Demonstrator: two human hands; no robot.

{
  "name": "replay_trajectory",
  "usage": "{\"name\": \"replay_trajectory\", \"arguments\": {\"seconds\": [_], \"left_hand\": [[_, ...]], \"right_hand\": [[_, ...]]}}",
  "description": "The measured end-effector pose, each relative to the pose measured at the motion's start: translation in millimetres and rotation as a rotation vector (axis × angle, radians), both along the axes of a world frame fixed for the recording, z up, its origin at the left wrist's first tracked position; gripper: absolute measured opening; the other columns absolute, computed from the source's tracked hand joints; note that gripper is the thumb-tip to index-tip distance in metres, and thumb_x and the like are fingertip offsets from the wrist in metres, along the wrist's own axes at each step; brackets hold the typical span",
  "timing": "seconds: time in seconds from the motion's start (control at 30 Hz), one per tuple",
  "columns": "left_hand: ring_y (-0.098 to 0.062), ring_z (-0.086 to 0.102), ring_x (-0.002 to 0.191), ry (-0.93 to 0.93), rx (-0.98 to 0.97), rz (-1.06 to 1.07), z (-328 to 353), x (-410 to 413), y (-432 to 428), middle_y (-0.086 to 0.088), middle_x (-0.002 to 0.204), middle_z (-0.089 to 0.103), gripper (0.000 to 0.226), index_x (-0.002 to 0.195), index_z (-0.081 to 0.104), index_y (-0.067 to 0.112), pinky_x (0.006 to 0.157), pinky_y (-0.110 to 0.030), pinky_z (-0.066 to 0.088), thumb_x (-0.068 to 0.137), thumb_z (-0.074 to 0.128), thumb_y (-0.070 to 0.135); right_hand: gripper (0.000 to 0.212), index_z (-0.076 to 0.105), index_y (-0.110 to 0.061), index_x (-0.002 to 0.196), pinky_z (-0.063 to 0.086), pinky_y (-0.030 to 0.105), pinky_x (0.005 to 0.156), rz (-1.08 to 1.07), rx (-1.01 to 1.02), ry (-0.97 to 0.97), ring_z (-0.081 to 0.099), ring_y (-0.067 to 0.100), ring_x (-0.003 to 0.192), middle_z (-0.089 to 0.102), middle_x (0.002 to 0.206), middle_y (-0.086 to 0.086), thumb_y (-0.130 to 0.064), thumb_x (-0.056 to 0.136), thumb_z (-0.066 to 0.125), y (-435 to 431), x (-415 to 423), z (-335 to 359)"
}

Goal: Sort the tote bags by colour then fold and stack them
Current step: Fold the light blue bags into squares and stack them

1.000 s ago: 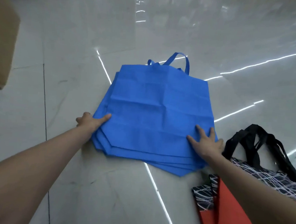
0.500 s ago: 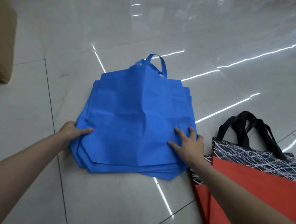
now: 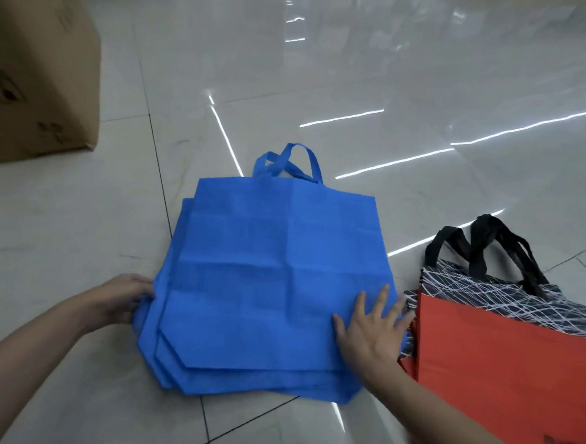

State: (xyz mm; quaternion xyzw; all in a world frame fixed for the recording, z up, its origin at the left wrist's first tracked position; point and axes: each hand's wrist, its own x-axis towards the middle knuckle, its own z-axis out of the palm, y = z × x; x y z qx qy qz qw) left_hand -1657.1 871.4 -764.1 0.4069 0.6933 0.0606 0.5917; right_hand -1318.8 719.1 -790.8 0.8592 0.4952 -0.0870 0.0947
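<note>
The right hand [image 3: 374, 331] lies flat, fingers spread, on the near right corner of the blue tote bags [image 3: 265, 271] stacked on the floor [image 3: 81, 227]; the left hand [image 3: 121, 301] curls its fingers round their left edge. Red-and-black tote bags [image 3: 498, 351] lie just right; a cardboard box [image 3: 38, 72] stands far left.

A glossy, pale tiled floor [image 3: 326, 70] is reflecting strips of light. A stack of blue tote bags [image 3: 265, 271] is lying flat on it, red and black-patterned tote bags [image 3: 497, 368] are lying just beside it on the right, and a cardboard box [image 3: 38, 72] is sitting far left.
</note>
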Motion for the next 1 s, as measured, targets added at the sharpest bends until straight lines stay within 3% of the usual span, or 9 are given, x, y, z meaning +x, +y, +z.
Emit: {"name": "replay_trajectory", "arguments": {"seconds": [0.1, 0.2, 0.3, 0.43, 0.5, 0.57, 0.67, 0.9, 1.0], "left_hand": [[-0.024, 0.063, 0.091, -0.041, 0.105, 0.059, 0.1, 7.1, 3.6, -0.008, 0.106, 0.068, 0.013, 0.100, 0.065, 0.013, 0.070, -0.030, 0.048, 0.089, 0.059, 0.014], [-0.021, 0.062, 0.082, -0.078, 0.253, 0.144, -9.6, 25.2, -0.8, -0.010, 0.104, 0.065, 0.037, 0.102, 0.058, 0.007, 0.061, -0.025, 0.048, 0.080, 0.072, 0.033], [-0.020, 0.057, 0.098, -0.059, 0.427, 0.117, -21.6, 37.7, -4.5, -0.010, 0.126, 0.053, 0.060, 0.127, 0.041, 0.014, 0.080, -0.032, 0.048, 0.078, 0.075, 0.020], [-0.026, 0.036, 0.133, 0.095, 0.484, -0.022, -27.3, 33.6, -2.4, -0.011, 0.150, 0.029, 0.104, 0.148, 0.019, 0.016, 0.108, -0.045, 0.034, 0.069, 0.073, 0.056], [-0.027, 0.038, 0.131, 0.147, 0.481, -0.054, -29.3, 31.7, -4.4, -0.010, 0.147, 0.033, 0.107, 0.147, 0.019, 0.010, 0.107, -0.042, 0.035, 0.068, 0.073, 0.057], [-0.022, 0.046, 0.120, 0.157, 0.489, -0.160, -28.9, 28.9, -9.7, -0.003, 0.137, 0.043, 0.097, 0.142, 0.031, 0.010, 0.100, -0.038, 0.040, 0.069, 0.075, 0.056], [-0.028, 0.045, 0.123, 0.283, 0.492, -0.254, -33.6, 23.8, -15.0, -0.009, 0.139, 0.044, 0.114, 0.142, 0.035, 0.017, 0.103, -0.046, 0.039, 0.048, 0.063, 0.075], [-0.032, 0.022, 0.139, 0.363, 0.591, -0.384, -55.6, 39.0, -8.6, -0.009, 0.155, 0.020, 0.083, 0.147, 0.027, 0.016, 0.114, -0.044, 0.021, 0.081, 0.064, 0.051], [-0.028, 0.017, 0.142, 0.453, 0.814, -0.515, -47.8, 57.9, -16.3, -0.005, 0.156, 0.016, 0.075, 0.144, 0.033, 0.016, 0.114, -0.042, 0.016, 0.084, 0.059, 0.053]], "right_hand": [[0.066, 0.052, -0.026, 0.134, 0.033, 0.064, 0.099, 0.368, 0.073, 0.082, 0.038, 0.049, 0.128, 0.039, 0.146, 0.018, -0.062, 0.083, 0.030, 7.2, -7.2, 3.2], [0.077, 0.010, -0.047, 0.146, 0.019, 0.069, 0.104, 0.576, -0.093, 0.189, 0.008, 0.047, 0.142, -0.001, 0.160, 0.006, -0.079, 0.076, 0.009, 5.0, -22.1, -6.9], [0.090, -0.009, -0.052, 0.143, 0.006, 0.064, 0.109, 0.468, -0.175, 0.265, -0.014, 0.041, 0.142, -0.021, 0.157, 0.000, -0.089, 0.062, -0.004, 11.1, -28.5, -19.7], [0.077, 0.027, -0.038, 0.146, 0.022, 0.066, 0.105, 0.574, -0.004, 0.212, 0.018, 0.046, 0.140, 0.010, 0.158, 0.013, -0.076, 0.079, 0.018, 36.7, -27.4, -1.5], [0.079, 0.045, -0.029, 0.137, 0.038, 0.066, 0.093, 0.832, 0.076, 0.146, 0.042, 0.045, 0.128, 0.037, 0.148, 0.015, -0.074, 0.076, 0.023, 25.0, -36.2, 3.8], [0.081, 0.041, -0.030, 0.138, 0.039, 0.065, 0.092, 1.034, 0.060, 0.083, 0.044, 0.042, 0.128, 0.039, 0.148, 0.011, -0.077, 0.072, 0.030, -5.5, -52.9, -12.2], [0.079, 0.040, -0.033, 0.138, 0.047, 0.065, 0.084, 0.940, 0.043, 0.080, 0.049, 0.043, 0.123, 0.045, 0.144, 0.011, -0.074, 0.072, 0.031, -26.6, -58.3, -31.6], [0.048, 0.044, -0.025, 0.125, 0.053, 0.054, 0.065, 0.691, 0.067, 0.099, 0.062, 0.043, 0.104, 0.062, 0.125, 0.009, -0.047, 0.084, 0.031, 9.8, -35.5, -34.4], [0.052, 0.056, -0.023, 0.119, 0.055, 0.043, 0.058, 0.697, 0.044, 0.112, 0.066, 0.039, 0.097, 0.065, 0.120, 0.006, -0.044, 0.074, 0.070, 23.6, -33.6, -29.4]]}}
